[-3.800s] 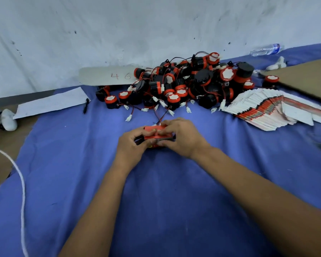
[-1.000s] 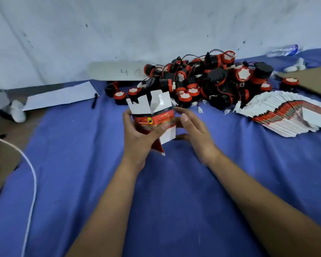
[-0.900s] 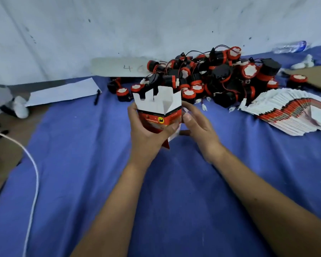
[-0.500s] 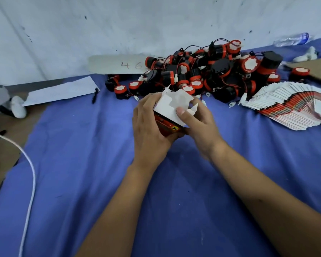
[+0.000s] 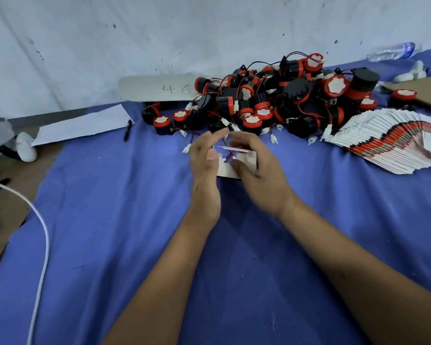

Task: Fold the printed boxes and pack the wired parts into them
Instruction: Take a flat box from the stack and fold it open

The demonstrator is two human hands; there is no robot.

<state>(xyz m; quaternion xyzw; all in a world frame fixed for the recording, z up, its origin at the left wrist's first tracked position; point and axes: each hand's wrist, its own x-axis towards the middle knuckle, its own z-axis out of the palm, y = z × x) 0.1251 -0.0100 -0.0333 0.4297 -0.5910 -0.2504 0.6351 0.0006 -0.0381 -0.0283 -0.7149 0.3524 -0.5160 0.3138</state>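
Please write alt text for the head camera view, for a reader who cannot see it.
Two bare hands, left hand and right hand, fold a small white cardboard box over a blue cloth-covered table; behind lie a pile of black-and-red wired parts and a fanned stack of flat printed boxes.

Bare blue cloth [image 5: 135, 232] nearside; wired parts [image 5: 271, 100] (heaped) block beyond.

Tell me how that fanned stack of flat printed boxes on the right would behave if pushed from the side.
The stack of flat boxes is already splayed like a fan, so it would probably slide apart rather than move as one. Each blank looks thin, so likely light and bendy. The blue cloth may drag on the bottom ones.
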